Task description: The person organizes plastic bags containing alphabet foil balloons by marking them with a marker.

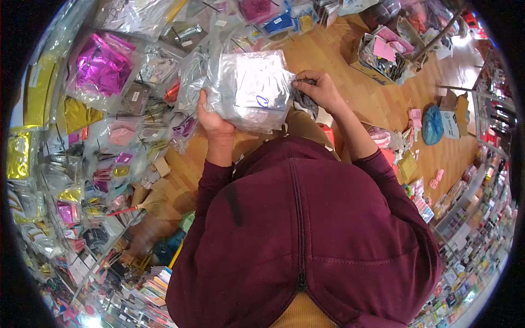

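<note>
A stack of clear plastic packets point(262, 82) with silvery, shiny contents is held up in front of the body; a blue mark shows near its lower edge. My left hand point(215, 117) grips the stack at its lower left side, thumb up along the plastic. At the right edge my right hand point(318, 88) has its fingers pinched together next to the packet's corner. Dark grey cloth point(306, 104) lies just below those fingers. Whether they hold the plastic or the cloth is too small to tell.
Hanging packets, one with purple foil point(103, 64), fill the left side. An open box of goods point(385, 52) stands on the wooden floor point(333, 46) at the upper right. A blue bundle point(432, 124) lies beside a cardboard box point(450, 121). Crowded shelves point(470, 218) line the right.
</note>
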{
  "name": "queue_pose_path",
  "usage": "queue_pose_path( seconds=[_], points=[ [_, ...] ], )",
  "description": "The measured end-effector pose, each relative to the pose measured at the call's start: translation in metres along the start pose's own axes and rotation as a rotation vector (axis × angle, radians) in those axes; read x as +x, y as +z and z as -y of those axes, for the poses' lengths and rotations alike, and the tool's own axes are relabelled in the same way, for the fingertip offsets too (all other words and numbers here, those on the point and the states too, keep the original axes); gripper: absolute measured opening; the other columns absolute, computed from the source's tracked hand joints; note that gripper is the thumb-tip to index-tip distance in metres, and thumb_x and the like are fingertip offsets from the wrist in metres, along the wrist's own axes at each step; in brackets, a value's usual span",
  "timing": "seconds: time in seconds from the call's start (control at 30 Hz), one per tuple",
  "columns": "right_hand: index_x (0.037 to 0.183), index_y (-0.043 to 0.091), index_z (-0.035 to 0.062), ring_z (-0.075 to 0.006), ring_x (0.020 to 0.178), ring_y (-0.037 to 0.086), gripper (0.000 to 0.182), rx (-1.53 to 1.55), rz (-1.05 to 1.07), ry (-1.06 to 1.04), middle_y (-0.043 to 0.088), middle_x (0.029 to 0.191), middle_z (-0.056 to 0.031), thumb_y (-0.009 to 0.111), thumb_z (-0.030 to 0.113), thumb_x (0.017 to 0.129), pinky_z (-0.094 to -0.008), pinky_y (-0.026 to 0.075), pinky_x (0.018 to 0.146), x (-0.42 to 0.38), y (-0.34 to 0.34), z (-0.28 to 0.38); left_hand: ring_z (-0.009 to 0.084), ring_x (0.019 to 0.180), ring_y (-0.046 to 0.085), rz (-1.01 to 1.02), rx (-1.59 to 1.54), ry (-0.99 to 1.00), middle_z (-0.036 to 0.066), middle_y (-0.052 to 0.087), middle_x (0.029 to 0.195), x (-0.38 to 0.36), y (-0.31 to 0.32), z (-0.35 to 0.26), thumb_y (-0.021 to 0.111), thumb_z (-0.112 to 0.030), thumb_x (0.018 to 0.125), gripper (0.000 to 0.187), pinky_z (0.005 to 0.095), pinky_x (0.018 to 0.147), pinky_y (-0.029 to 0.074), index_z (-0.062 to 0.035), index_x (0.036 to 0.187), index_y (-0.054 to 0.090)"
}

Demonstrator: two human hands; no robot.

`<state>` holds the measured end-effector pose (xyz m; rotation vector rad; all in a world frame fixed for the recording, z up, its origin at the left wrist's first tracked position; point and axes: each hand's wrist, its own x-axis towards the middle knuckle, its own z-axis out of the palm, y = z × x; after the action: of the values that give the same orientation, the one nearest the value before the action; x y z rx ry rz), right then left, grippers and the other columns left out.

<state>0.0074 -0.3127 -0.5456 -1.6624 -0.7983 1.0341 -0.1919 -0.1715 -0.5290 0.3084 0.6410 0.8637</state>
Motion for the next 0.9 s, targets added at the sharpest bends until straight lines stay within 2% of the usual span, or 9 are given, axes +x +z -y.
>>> queue_pose_path(
  seconds=[0.17, 0.37, 0.43, 0.5, 0.57, 0.63, 0.7, 0.83, 0.9],
  points=[
    [0.079, 0.063, -0.0006, -0.0081, 0.06, 0.05, 0.016, 0.049, -0.029, 0.011, 0.058, 0.067, -0.0019, 0.06, 0.014, 0.074, -0.0229, 0.041, 0.056, 0.006, -0.006, 0.002, 0.0273, 0.104, 0.047, -0.092, -0.017, 0.005, 0.013, 0.048, 0.114, -0.004, 0.004, -0.003, 0.035, -0.031, 0.086, 0.045, 0.0387, 0.091, 0.036, -0.0004, 0.118, 0.04],
    [0.074, 0.06, 0.0032, -0.0079, 0.053, 0.05, 0.011, 0.56, 0.255, 0.259, 0.054, 0.058, 0.0001, 0.056, 0.013, 0.075, -0.0222, 0.04, 0.047, -0.003, -0.027, 0.051, 0.0274, 0.102, 0.048, -0.063, 0.093, 0.041, 0.013, 0.049, 0.113, 0.009, -0.013, 0.003, 0.039, -0.037, 0.085, 0.047, 0.0393, 0.09, 0.037, -0.001, 0.116, 0.041],
    [0.077, 0.057, 0.0047, -0.0102, 0.053, 0.052, 0.01, 0.589, 0.256, 0.192, 0.054, 0.061, -0.0004, 0.054, 0.014, 0.076, -0.0237, 0.041, 0.044, 0.004, -0.019, 0.057, 0.0277, 0.1, 0.05, -0.086, 0.142, -0.117, 0.013, 0.049, 0.113, 0.011, -0.015, 0.003, 0.039, -0.038, 0.084, 0.049, 0.0402, 0.087, 0.04, -0.0011, 0.117, 0.04],
    [0.08, 0.056, 0.0051, -0.0109, 0.056, 0.052, 0.011, 0.817, 0.171, 0.129, 0.055, 0.067, -0.0023, 0.054, 0.015, 0.076, -0.0245, 0.042, 0.048, 0.007, -0.004, 0.077, 0.0251, 0.101, 0.049, -0.078, 0.166, -0.153, 0.011, 0.047, 0.114, 0.006, -0.014, 0.006, 0.041, -0.035, 0.086, 0.046, 0.0388, 0.086, 0.041, -0.0021, 0.118, 0.038],
    [0.09, 0.053, 0.0054, -0.0144, 0.072, 0.054, 0.017, 0.991, 0.137, 0.119, 0.056, 0.081, -0.0029, 0.049, 0.02, 0.082, -0.0278, 0.045, 0.066, 0.021, 0.014, 0.086, 0.0251, 0.102, 0.049, -0.072, 0.31, -0.213, 0.012, 0.045, 0.116, 0.002, -0.004, 0.009, 0.037, -0.04, 0.087, 0.05, 0.038, 0.086, 0.041, -0.0021, 0.12, 0.035],
    [0.093, 0.053, 0.0067, -0.0172, 0.078, 0.055, 0.017, 0.505, -0.081, -0.17, 0.057, 0.085, -0.0046, 0.05, 0.019, 0.082, -0.0312, 0.045, 0.07, 0.045, 0.032, 0.079, 0.0243, 0.106, 0.046, 0.014, 0.337, -0.206, 0.012, 0.044, 0.117, -0.007, 0.001, 0.011, 0.034, -0.043, 0.088, 0.054, 0.0369, 0.088, 0.039, -0.0008, 0.122, 0.032],
    [0.093, 0.054, 0.0055, -0.0186, 0.081, 0.055, 0.018, 1.052, -0.031, 0.168, 0.057, 0.089, -0.006, 0.051, 0.019, 0.081, -0.0325, 0.045, 0.073, 0.056, 0.043, 0.097, 0.024, 0.108, 0.044, 0.336, 0.249, -0.045, 0.012, 0.042, 0.119, -0.007, -0.009, 0.019, 0.034, -0.044, 0.088, 0.057, 0.0364, 0.092, 0.035, -0.0003, 0.125, 0.029],
    [0.09, 0.057, 0.0019, -0.0138, 0.076, 0.055, 0.013, 0.941, 0.005, -0.005, 0.058, 0.082, -0.0045, 0.05, 0.008, 0.08, -0.0248, 0.044, 0.069, 0.066, 0.058, 0.101, 0.0229, 0.109, 0.043, 0.599, 0.305, -0.058, 0.01, 0.044, 0.119, -0.009, -0.021, 0.016, 0.042, -0.028, 0.086, 0.048, 0.0359, 0.094, 0.033, -0.0007, 0.124, 0.033],
    [0.091, 0.057, 0.0008, -0.0126, 0.074, 0.055, 0.015, 0.895, -0.024, -0.051, 0.059, 0.08, -0.0058, 0.05, 0.009, 0.081, -0.0234, 0.044, 0.069, 0.064, 0.053, 0.097, 0.0204, 0.108, 0.044, 0.478, 0.292, -0.057, 0.01, 0.046, 0.116, -0.009, -0.026, 0.019, 0.046, -0.022, 0.083, 0.045, 0.0327, 0.091, 0.036, 0.0006, 0.121, 0.036]
  ],
)
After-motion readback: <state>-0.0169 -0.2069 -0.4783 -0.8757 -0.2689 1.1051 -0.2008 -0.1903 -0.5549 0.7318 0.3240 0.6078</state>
